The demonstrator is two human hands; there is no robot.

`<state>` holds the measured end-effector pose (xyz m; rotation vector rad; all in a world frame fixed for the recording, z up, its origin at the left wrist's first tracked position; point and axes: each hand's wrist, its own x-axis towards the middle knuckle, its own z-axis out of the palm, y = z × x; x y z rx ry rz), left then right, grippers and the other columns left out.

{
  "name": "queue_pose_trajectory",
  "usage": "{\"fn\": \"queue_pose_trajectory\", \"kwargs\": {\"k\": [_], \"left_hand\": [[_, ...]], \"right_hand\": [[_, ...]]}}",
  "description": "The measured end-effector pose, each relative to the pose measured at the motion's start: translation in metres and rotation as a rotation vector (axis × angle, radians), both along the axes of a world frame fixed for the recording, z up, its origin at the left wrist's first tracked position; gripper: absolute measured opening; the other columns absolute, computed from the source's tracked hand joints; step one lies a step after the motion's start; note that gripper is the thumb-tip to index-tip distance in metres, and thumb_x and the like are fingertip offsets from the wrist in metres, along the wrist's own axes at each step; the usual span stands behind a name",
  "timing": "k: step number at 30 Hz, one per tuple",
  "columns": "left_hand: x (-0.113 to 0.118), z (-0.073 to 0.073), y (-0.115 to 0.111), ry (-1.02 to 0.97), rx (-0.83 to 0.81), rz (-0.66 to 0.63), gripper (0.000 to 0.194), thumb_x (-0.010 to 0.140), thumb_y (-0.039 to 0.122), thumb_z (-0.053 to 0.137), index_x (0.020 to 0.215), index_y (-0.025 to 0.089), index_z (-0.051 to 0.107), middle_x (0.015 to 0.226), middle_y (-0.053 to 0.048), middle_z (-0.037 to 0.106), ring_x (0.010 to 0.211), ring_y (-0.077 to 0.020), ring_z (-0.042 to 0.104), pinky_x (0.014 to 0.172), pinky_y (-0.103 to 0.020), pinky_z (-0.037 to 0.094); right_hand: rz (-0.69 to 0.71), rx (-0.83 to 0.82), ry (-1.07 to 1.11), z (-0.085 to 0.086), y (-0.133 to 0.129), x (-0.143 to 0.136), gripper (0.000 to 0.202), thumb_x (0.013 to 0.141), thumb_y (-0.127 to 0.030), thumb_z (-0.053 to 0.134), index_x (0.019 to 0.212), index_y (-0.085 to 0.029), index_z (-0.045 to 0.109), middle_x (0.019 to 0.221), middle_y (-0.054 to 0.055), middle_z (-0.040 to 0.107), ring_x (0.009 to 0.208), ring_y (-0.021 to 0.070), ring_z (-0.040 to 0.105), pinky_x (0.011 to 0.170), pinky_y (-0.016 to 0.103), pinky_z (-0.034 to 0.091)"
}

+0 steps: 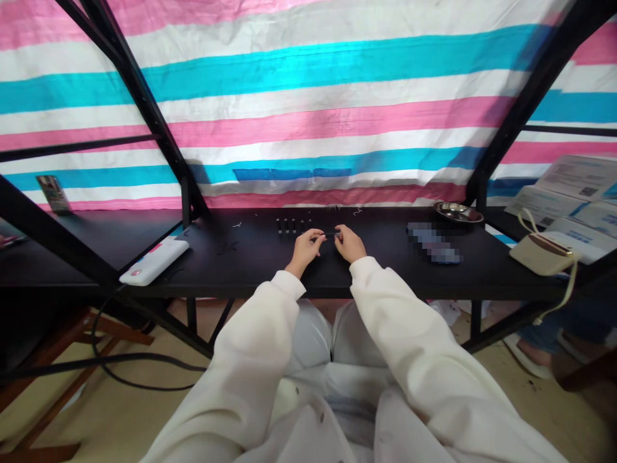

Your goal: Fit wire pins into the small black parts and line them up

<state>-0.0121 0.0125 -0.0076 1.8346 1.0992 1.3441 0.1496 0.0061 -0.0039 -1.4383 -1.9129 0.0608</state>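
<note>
Nearest the head camera, white sleeves [260, 321] reach across the front edge of the bench [241, 267]. Around its middle, the left hand [306, 249] and right hand [351, 244] pinch, fingertips together, what seems a thin dark piece [330, 234] spanning between them. Small dark cylinders [286, 226] line up toward the back edge; a metal dish [459, 213] sits at the back right corner.

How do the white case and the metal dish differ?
Colour: the white case is mostly white with a pinkish-red patch; the metal dish is shiny silver.
Shape: the case is long and blocky with rounded corners; the dish is round-edged and shallow.
Place: the case lies left, toward the near edge; the dish sits right, toward the back.
Shared: both rest on the black table.
</note>
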Motion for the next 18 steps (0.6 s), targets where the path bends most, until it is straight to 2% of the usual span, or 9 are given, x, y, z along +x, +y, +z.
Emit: {"fn": "queue_pose_trajectory", "kwargs": {"k": [8,18], "left_hand": [[-0.001,-0.0022,0.0015,0.007,-0.001,-0.005,0.028,0.077,0.038,0.058,0.092,0.014,0.06,0.083,-0.006,0.069,0.039,-0.0061,0.053,0.041,-0.019,0.041],[-0.0016,-0.0007,0.0001,0.036,0.006,0.005,0.03,0.077,0.04,0.058,0.092,0.014,0.062,0.083,-0.007,0.07,0.04,-0.0062,0.053,0.044,-0.02,0.042]], "right_hand": [[0.066,0.062,0.006,-0.002,0.0011,0.0003,0.029,0.079,-0.021,0.047,0.107,-0.017,0.054,0.09,0.007,0.06,0.075,0.017,0.056,0.068,0.027,0.042],[0.055,0.039,-0.049,0.0012,-0.0018,-0.0007,0.028,0.08,-0.022,0.049,0.108,-0.017,0.054,0.09,0.006,0.06,0.075,0.0163,0.055,0.066,0.026,0.04]]}}
